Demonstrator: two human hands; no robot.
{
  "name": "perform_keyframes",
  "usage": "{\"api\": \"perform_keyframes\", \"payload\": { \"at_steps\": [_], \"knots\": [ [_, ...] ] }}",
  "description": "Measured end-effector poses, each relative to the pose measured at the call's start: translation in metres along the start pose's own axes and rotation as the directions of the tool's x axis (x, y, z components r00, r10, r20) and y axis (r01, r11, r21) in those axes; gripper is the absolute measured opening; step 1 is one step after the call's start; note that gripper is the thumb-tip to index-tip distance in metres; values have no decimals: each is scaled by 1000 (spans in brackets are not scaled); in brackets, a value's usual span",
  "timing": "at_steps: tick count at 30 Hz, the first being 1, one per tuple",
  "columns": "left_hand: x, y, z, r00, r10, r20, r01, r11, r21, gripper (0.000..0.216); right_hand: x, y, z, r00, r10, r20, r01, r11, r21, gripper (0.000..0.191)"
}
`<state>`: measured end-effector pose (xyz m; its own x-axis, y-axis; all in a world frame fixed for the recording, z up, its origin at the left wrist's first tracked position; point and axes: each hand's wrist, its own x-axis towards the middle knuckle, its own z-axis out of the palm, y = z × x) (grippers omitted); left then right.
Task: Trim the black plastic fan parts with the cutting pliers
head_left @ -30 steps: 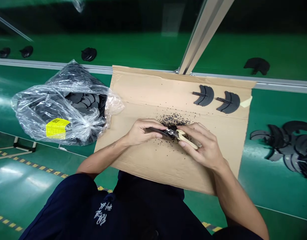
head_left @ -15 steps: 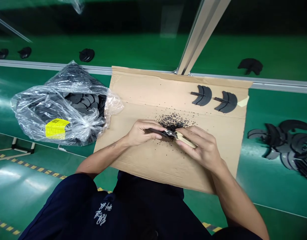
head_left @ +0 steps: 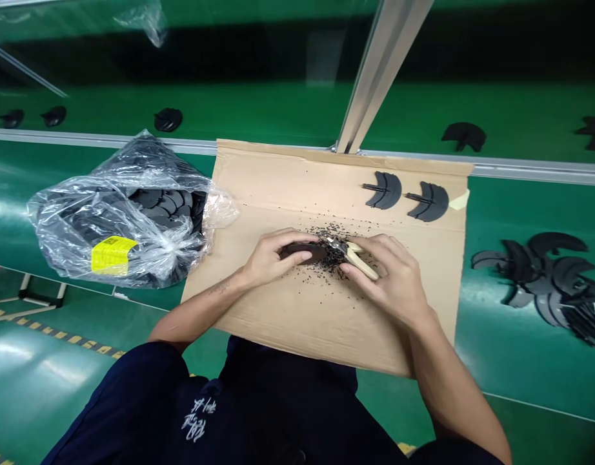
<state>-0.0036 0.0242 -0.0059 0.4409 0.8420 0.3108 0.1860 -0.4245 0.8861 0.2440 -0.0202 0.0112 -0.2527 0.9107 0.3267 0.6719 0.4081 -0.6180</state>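
Note:
My left hand (head_left: 274, 258) is closed on a flat, dark plastic piece (head_left: 313, 252) with a rounded edge, pinched between thumb and fingers. In my right hand (head_left: 392, 274) is a pair of nippers (head_left: 359, 259) with pale handles; its metal jaws are just right of the piece, apart from its edge as far as I can see. Under and around both lies a heap of small black scraps (head_left: 337, 266) on a cardboard sheet (head_left: 278, 316). Two dark curved parts with thin stems, a left one (head_left: 387, 190) and a right one (head_left: 432, 201), lie at the sheet's far right.
A clear plastic bag (head_left: 70, 219) of dark pieces, with a yellow label (head_left: 112, 254), stands at the left. Several curved black parts (head_left: 544, 274) are piled on the green table (head_left: 491, 349) at right. A metal post (head_left: 370, 84) rises behind the cardboard.
The nippers' jaws have drawn back from the dark piece, which now lies flatter in my left hand. The view has shifted slightly.

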Motion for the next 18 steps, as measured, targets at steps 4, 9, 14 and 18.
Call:
{"api": "perform_keyframes", "payload": {
  "at_steps": [4, 9, 14, 18],
  "knots": [
    [-6, 0, 7, 999, -36, -19, 33, 990, -134, 23, -3, -6, 11, 980, 189, 67, -201, 930, 308, 39],
    [-10, -2, 11, 995, 83, 58, -79, 995, -65, 19, -5, -15, 21, 996, -59, -59, 74, 954, 289, 19],
    [-7, -4, 8, 923, 344, 173, -384, 857, 345, 22, -4, -21, 21, 923, -368, -111, 377, 924, 69, 27],
    [-7, -6, 7, 934, 316, 168, -354, 884, 304, 27, -3, -13, 9, 953, -285, -101, 300, 934, 196, 40]
  ]
}}
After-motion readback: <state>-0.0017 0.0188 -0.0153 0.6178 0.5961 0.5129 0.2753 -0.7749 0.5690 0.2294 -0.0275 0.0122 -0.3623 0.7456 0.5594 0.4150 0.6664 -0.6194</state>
